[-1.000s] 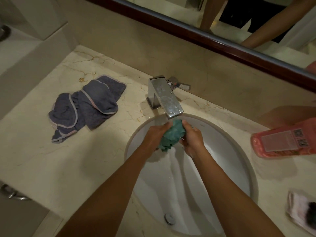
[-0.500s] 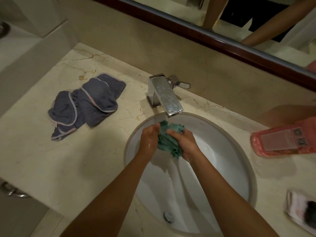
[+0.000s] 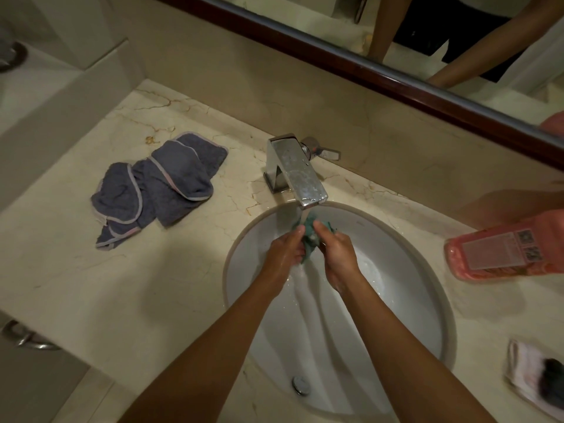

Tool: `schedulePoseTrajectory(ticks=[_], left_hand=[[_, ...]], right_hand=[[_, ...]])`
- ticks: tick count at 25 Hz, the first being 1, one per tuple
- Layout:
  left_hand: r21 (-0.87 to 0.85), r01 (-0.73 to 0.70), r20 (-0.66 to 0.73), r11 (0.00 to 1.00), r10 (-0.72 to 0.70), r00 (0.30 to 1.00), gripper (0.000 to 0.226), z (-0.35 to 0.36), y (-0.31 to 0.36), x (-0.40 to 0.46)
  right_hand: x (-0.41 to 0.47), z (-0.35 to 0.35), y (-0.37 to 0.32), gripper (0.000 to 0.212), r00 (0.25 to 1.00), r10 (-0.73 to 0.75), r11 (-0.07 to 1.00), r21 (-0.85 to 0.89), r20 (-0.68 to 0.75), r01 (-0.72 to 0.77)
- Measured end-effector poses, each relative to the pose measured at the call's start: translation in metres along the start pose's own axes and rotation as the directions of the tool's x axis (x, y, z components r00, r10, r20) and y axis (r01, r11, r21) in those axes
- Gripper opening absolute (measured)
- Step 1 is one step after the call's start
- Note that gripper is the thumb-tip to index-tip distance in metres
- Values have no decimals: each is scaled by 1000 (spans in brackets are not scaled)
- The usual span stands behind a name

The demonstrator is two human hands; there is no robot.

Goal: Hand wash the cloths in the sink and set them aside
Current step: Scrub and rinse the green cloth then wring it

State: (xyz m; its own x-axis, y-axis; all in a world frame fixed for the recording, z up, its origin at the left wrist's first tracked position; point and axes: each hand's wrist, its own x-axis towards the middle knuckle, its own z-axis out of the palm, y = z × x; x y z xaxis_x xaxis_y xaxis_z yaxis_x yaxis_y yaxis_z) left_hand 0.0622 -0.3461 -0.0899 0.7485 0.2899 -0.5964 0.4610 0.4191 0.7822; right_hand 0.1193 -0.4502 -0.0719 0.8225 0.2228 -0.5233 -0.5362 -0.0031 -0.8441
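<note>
Honestly, your 2 hands, left hand (image 3: 285, 250) and right hand (image 3: 337, 254), are clenched on the teal cloth (image 3: 309, 236) under the faucet (image 3: 297, 175), over the sink (image 3: 396, 239). It's probably soggy, floppy, slippery, so grab bunched folds.

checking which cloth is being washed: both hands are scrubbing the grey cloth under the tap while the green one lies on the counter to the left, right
Not quite: the colours are swapped. In the head view, the left hand and right hand scrub the green cloth under the tap, while the grey cloth lies on the counter to the left.
</note>
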Motion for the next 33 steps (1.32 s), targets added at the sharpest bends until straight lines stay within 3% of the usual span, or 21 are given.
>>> schedulePoseTrajectory(ticks=[5,8,11,13,15,18,22,26,28,31,33], left_hand=[[87,-175,13,981,175,985,33,-9,-5,-1],[-81,-89,-71,993,83,994,40,-10,-1,1],[-280,18,-86,960,-44,995,47,-8,10,8],[-349,26,-59,937,-50,997,44,-7,17,13],[-372,-12,-62,928,-12,998,34,-5,20,15],[-393,-77,-43,916,66,997,23,-7,18,17],[-427,48,6,903,-51,999,30,-5,19,19],[-447,64,50,892,-46,998,36,-1,19,19],[-411,15,47,911,5,999,38,-1,14,21],[-358,-60,-42,932,48,998,30,0,10,22],[-301,-72,-77,951,51,996,28,3,10,23]], right_hand=[[9,1,-15,29,992,96,984,159,-78,-83],[13,-3,-23,28,991,135,975,183,-26,-128],[5,-6,-23,22,981,129,982,120,148,-147],[2,-7,-20,35,956,140,981,97,258,-170],[2,-8,-18,40,950,162,979,75,265,-188],[4,-12,-18,28,957,205,957,162,206,-240],[6,-17,-16,34,983,165,982,73,86,-172],[-1,-14,-7,43,957,111,956,234,267,-176],[-2,-13,-6,42,967,140,936,291,212,-199],[2,-12,-5,34,981,193,949,257,-21,-181],[5,-12,-5,40,979,194,949,262,-54,-174]])
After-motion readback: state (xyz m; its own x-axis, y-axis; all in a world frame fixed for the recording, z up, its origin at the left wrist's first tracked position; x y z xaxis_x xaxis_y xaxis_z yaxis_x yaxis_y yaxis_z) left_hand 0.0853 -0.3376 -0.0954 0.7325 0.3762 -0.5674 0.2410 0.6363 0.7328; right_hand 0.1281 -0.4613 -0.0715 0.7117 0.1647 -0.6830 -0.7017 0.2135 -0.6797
